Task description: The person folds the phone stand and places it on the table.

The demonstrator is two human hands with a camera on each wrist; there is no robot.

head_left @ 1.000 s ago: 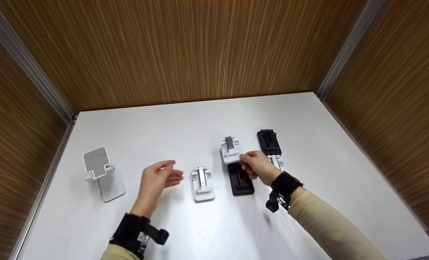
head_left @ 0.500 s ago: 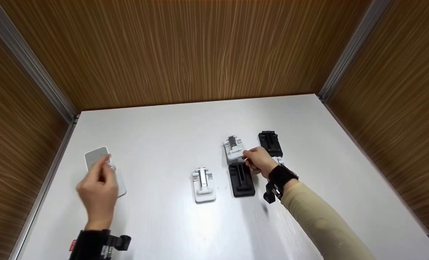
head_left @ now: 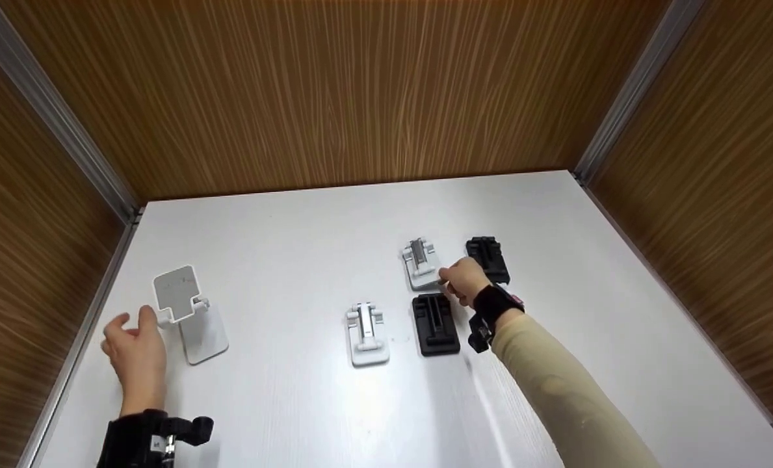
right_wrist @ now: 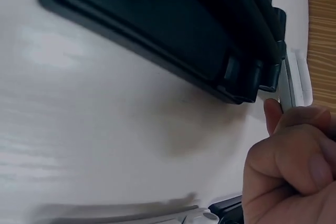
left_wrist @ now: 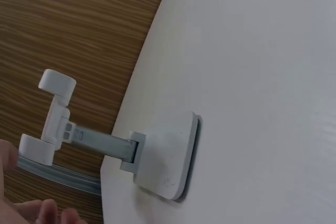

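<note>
My right hand (head_left: 466,281) pinches the near right corner of a folded white phone stand (head_left: 419,263), between thumb and fingers. In the right wrist view that white stand's edge (right_wrist: 299,80) shows at the fingertips, beyond a folded black phone stand (right_wrist: 142,30). On the left stands an unfolded white phone stand (head_left: 205,335), its plate (head_left: 178,292) raised on an arm. My left hand (head_left: 137,354) is just left of it, fingers loosely bent and holding nothing, fingertips close to the plate's support. From the left wrist camera, the fingers (left_wrist: 47,213) sit below the stand's T-shaped top (left_wrist: 55,116).
Another folded white stand (head_left: 366,335) lies at the middle, with the near black stand (head_left: 435,324) to its right. A second black stand (head_left: 487,259) lies behind my right hand. Wood-grain panels (head_left: 360,91) enclose the white table (head_left: 282,260) at the back and sides.
My left hand has moved left from the middle, across the unfolded stand, to its left side. My right hand has shifted slightly, and the pinched white stand has come down closer to the table.
</note>
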